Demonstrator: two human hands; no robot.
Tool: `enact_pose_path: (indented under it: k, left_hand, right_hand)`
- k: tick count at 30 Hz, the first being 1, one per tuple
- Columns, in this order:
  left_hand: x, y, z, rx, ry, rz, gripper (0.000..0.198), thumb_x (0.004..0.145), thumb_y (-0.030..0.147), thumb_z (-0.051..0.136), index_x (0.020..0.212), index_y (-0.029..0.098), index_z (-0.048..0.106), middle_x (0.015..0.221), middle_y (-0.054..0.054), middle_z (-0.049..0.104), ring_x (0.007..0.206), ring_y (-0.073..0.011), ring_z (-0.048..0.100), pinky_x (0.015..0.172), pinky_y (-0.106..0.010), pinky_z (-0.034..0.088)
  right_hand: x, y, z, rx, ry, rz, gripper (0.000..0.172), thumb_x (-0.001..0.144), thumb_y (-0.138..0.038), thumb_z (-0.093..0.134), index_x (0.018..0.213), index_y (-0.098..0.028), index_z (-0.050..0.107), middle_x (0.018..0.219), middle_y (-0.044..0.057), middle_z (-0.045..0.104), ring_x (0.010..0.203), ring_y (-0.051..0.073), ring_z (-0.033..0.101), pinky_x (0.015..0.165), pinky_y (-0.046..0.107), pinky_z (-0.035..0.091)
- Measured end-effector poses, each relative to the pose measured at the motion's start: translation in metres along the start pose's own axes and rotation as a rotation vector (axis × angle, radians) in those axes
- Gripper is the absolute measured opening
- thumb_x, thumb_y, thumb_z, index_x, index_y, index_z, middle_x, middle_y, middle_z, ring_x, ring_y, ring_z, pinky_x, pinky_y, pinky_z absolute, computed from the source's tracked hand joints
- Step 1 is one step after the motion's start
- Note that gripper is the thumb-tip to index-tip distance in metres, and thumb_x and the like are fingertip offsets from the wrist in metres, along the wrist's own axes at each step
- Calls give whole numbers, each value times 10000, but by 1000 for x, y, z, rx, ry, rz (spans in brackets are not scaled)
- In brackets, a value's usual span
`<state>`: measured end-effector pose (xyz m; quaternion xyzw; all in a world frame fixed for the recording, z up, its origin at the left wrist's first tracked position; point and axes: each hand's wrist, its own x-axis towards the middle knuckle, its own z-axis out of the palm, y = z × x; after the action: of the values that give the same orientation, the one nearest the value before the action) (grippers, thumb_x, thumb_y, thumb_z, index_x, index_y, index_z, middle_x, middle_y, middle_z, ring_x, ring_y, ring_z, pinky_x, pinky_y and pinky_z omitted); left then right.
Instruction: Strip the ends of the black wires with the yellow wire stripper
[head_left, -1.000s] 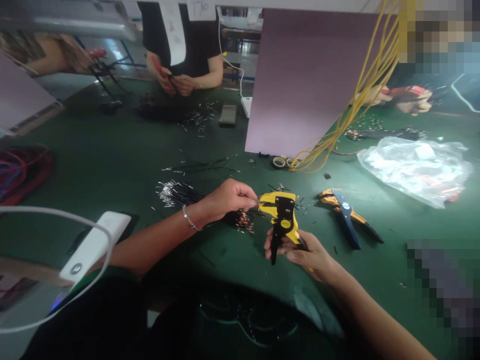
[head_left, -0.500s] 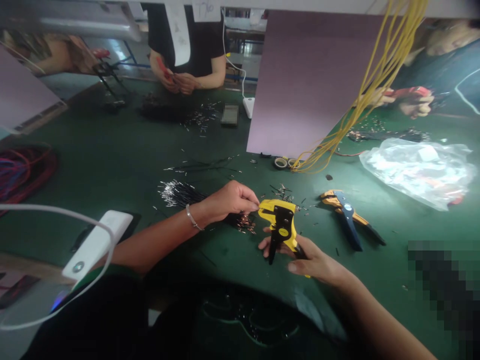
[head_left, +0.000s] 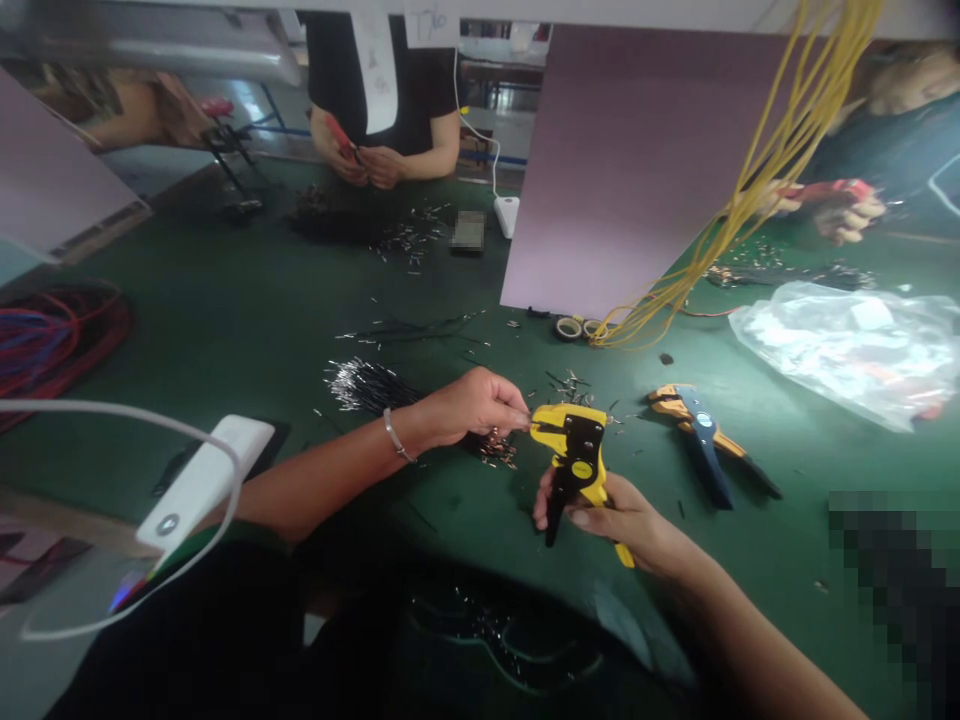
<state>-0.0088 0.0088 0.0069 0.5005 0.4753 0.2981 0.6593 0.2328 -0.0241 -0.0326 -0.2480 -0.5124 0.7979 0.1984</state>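
Observation:
My right hand (head_left: 611, 515) grips a yellow and black automatic wire stripper (head_left: 574, 460) by its handles. My left hand (head_left: 480, 407), with a metal bangle (head_left: 395, 435) on the wrist, pinches a thin wire whose end reaches the stripper's jaws. The wire is too fine to see clearly. Just left of the tool, under my left hand, lies a bundle of black wires with bright stripped ends (head_left: 367, 388). A second stripper, blue and orange (head_left: 705, 445), lies on the green mat to the right.
A green mat (head_left: 247, 300) covers the bench, littered with wire bits. A plastic bag (head_left: 847, 350), yellow wires (head_left: 780, 170) hanging before a mauve board (head_left: 637, 170), tape rolls (head_left: 570, 328) and red-blue cable (head_left: 60, 350) surround me. Co-workers' hands (head_left: 360, 165) work across the bench.
Both my hands and the stripper have shifted slightly right in the picture, and the whole view has moved with my head. My grip on the tool and the wire looks unchanged.

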Motion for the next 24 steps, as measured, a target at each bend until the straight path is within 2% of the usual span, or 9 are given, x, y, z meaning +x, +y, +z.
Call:
enact_pose_path:
  k: [5,12,24]
  left_hand:
    - [1,-4,2,37,13,19,69,673,191,662,650,128,646,499,9,535,430,-43,409,407,-193,211]
    - [0,-2,4,68,14,-7,70,695,178,625,655,123,641,501,9,533,423,-42,395,404,-194,213]
    - [-1,3,5,140,-9,-1,64,691,120,562,684,106,625,511,30,538,430,-39,402,434,-180,282]
  right_hand:
    - [1,0,2,-30,1,-13,359,794,-369,691,1066,-159,586,934,97,669,827,225,625,761,387,488]
    - [0,1,5,-141,77,-34,299,820,-377,675,1002,-155,592,844,73,667,766,204,622,715,356,497]
    - [1,6,7,-253,149,-12,296,834,-416,646,937,-150,567,733,53,644,668,177,595,637,322,487]
